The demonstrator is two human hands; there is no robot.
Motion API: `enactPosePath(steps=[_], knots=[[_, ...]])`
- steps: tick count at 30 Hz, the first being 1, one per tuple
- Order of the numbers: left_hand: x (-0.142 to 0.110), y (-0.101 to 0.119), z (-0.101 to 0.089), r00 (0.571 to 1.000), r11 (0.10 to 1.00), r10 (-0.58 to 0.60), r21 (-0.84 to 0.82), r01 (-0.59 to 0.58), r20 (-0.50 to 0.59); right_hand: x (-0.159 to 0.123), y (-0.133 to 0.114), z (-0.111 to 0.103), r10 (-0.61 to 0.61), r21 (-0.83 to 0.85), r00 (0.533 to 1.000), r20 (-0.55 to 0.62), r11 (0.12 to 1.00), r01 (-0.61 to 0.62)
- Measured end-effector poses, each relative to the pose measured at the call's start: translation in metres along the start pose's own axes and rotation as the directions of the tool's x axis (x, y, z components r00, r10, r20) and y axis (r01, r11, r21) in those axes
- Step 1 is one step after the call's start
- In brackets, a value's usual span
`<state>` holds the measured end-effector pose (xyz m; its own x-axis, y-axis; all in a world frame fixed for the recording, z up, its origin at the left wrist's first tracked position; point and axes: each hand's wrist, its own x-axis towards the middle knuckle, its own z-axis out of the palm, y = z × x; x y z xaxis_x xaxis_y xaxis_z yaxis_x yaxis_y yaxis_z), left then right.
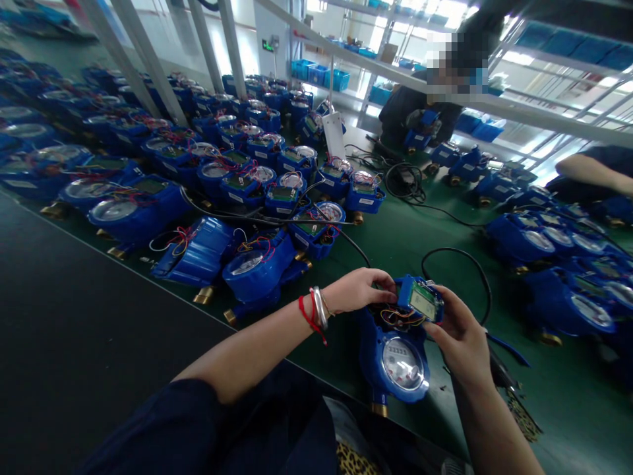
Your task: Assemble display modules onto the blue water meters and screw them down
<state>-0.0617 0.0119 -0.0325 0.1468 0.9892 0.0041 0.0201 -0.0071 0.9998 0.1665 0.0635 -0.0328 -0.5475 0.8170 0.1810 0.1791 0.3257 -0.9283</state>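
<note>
A: Head view, single frame. Where does the blue plastic water meter with the round glass dial (395, 359) sit?

B: On the green table (395, 251), at its near edge, right in front of the person. Brass fitting visible at its lower end. Its top is open; a bunch of thin red and orange wires (395, 318) runs out of it.

A: Left hand (359, 289)?

B: Reaches in from the left; red thread and silver bangles on the wrist. Fingers curled, tips pressed to the left side of the small blue module with the green display board (421, 300), just above the wires. Grip closed on that module, as far as can be told.

A: Right hand (459, 336)?

B: On the module's right side, thumb against its edge, fingers wrapped behind. Grip closed on the same module. The module is held tilted, just above the meter's open top, joined to it by the wires.

A: Surroundings?

B: Many more blue water meters (257, 267) lie in rows over the left and far part of the table, several with loose red wires. Another group (544, 241) lies to the right. A black cable (465, 260) loops on the table just behind the hands. Across the table a person in dark clothing (420, 109) handles a meter; a further person's forearm (588, 168) shows at the right edge. Metal racks with blue bins stand behind.
</note>
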Motion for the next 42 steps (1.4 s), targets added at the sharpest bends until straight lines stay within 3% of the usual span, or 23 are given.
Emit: enactPosePath(steps=[5,12,19,22,25,27,30,35,39,42], knots=[[-0.006,-0.009,0.011,0.999,0.950,-0.005,-0.312,-0.012,-0.052,-0.001,0.006,0.000,0.008,0.000,1.000,-0.021,1.000,-0.008],[-0.008,0.000,0.003,1.000,0.946,-0.007,-0.325,0.006,-0.003,-0.002,0.009,-0.003,0.042,0.056,0.999,-0.016,0.998,-0.041],[-0.007,0.009,-0.012,0.993,0.992,-0.039,-0.119,0.052,0.109,0.000,0.006,-0.001,0.041,0.062,0.999,0.002,0.997,-0.041],[-0.011,0.020,-0.023,0.974,0.999,-0.051,0.006,0.051,0.219,0.002,0.006,-0.001,0.052,0.057,0.998,0.023,0.997,-0.053],[-0.016,0.036,-0.033,0.921,0.978,-0.006,0.193,-0.074,0.388,0.003,0.007,-0.003,0.052,0.066,0.998,0.042,0.996,-0.055],[-0.019,0.044,-0.034,0.902,0.920,0.015,0.347,-0.181,0.432,0.003,0.007,-0.004,0.045,0.074,0.998,0.049,0.996,-0.048],[-0.023,0.048,-0.028,0.926,0.832,0.039,0.501,-0.239,0.376,0.004,0.008,-0.004,0.037,0.076,0.998,0.049,0.996,-0.041],[-0.024,0.038,-0.010,0.978,0.733,0.088,0.653,-0.191,0.188,0.004,0.005,-0.004,0.035,0.068,0.998,0.052,0.997,-0.038],[-0.025,0.032,0.004,0.983,0.543,0.172,0.826,-0.152,0.068,0.004,0.002,-0.003,0.005,0.061,0.998,0.067,0.998,-0.009],[-0.026,0.030,0.014,0.978,0.451,0.209,0.889,-0.083,-0.015,0.004,0.000,-0.003,-0.018,0.052,0.997,0.079,0.999,0.013]])
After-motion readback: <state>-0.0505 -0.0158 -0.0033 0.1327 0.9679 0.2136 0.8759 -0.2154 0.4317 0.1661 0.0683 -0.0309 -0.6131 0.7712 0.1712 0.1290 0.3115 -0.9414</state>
